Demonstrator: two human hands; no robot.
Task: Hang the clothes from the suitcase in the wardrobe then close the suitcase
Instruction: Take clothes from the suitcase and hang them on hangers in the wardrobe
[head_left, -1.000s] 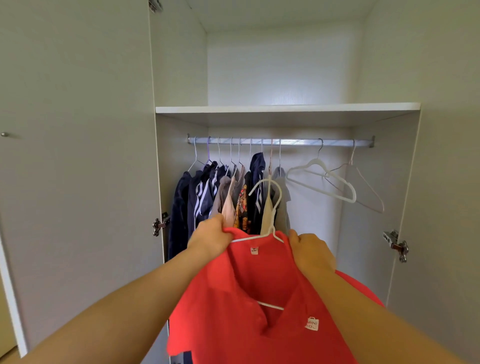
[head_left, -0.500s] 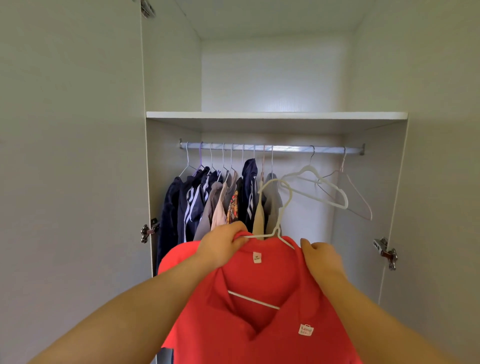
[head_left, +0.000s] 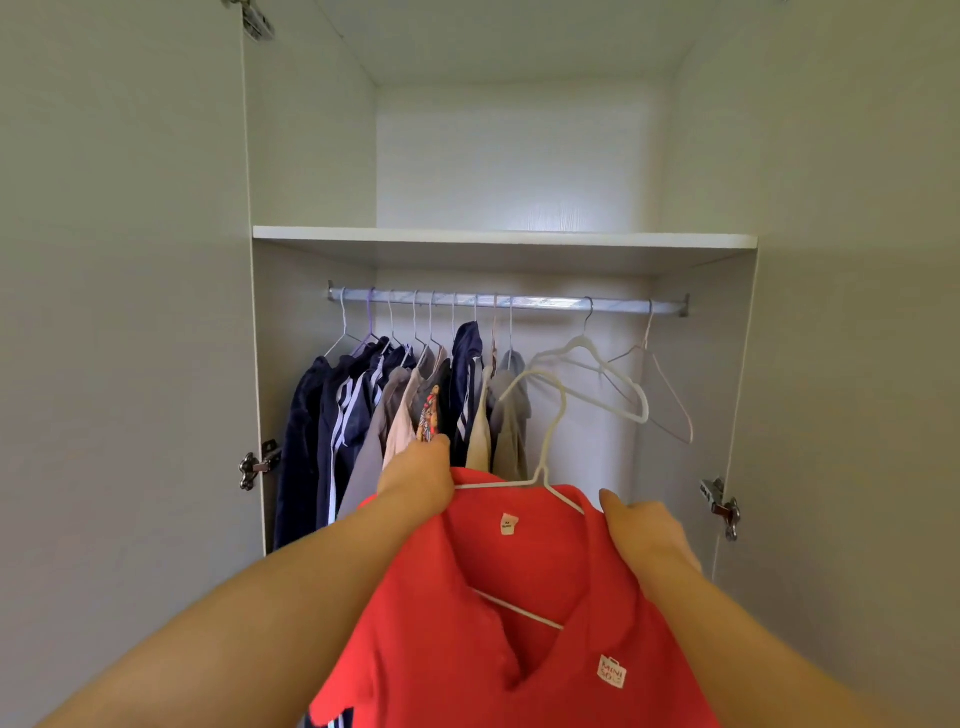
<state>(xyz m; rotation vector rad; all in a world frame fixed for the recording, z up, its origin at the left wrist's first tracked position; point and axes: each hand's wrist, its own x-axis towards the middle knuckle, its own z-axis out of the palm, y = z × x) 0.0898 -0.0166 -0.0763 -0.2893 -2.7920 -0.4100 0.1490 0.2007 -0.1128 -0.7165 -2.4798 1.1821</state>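
Note:
A red polo shirt (head_left: 498, 623) hangs on a white hanger (head_left: 545, 441) that I hold up in front of the open wardrobe. My left hand (head_left: 418, 480) grips the shirt's left shoulder over the hanger arm. My right hand (head_left: 644, 530) grips its right shoulder. The hanger's hook points up, below the metal rail (head_left: 545, 304) and in front of the hanging clothes. The suitcase is out of view.
Several dark, grey and beige garments (head_left: 395, 410) hang on the rail's left half. Two empty hangers (head_left: 608, 379) hang on the right half. A white shelf (head_left: 504, 240) runs above the rail. Both doors stand open, left door (head_left: 124, 364) and right door (head_left: 857, 389).
Both hands have lifted the shirt and hanger higher and nearer the rail. The camera tilted up, so the wardrobe sits lower in view.

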